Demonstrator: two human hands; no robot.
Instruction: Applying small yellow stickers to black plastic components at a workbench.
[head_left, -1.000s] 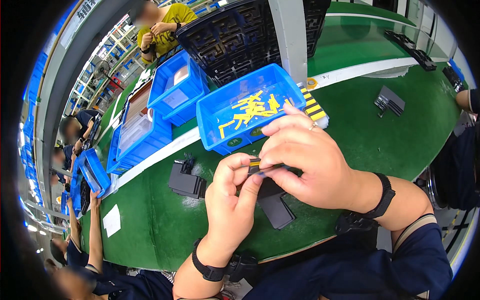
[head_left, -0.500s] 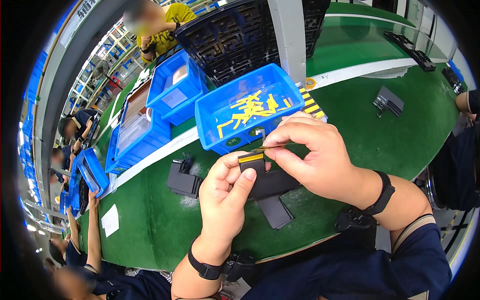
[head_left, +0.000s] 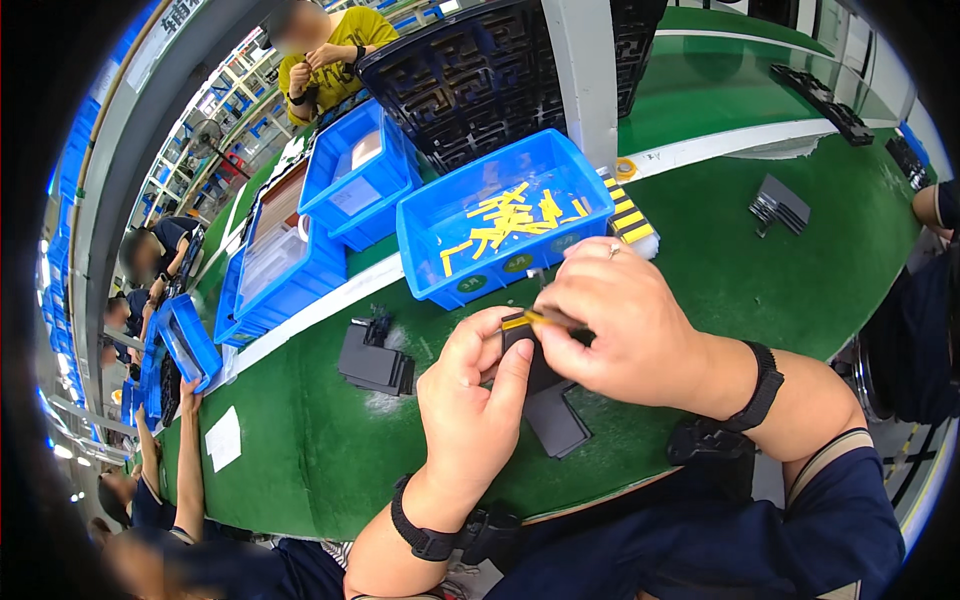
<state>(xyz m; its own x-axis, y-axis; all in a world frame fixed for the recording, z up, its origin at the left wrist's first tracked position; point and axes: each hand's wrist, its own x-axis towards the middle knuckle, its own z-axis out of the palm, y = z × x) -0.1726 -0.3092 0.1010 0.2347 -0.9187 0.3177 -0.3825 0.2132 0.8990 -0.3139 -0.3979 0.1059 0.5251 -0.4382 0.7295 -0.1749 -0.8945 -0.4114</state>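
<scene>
My left hand (head_left: 468, 395) grips a flat black plate (head_left: 541, 372) between thumb and fingers, holding it tilted up off the table. Along the plate's upper edge runs a yellow strip (head_left: 515, 322). My right hand (head_left: 635, 335) pinches a thin dark tool (head_left: 565, 321), perhaps tweezers, whose tip is at that strip; the fingers partly hide it. Below the hands, more black plates (head_left: 557, 422) lie on the green table. Just beyond is a blue bin (head_left: 490, 282) with loose yellow strips (head_left: 510, 222) in it.
A stack of black plates (head_left: 372, 362) lies left of my hands, another (head_left: 780, 204) far right. Black-and-yellow pieces (head_left: 629, 218) sit beside the bin. A grey post (head_left: 583, 80) and black tray (head_left: 460, 85) stand behind. More blue bins (head_left: 350, 190) and co-workers are at left.
My right hand has turned and come down closer to the plate's edge, with the tool now at the yellow strip. My left hand has shifted slightly right, still holding the plate.
</scene>
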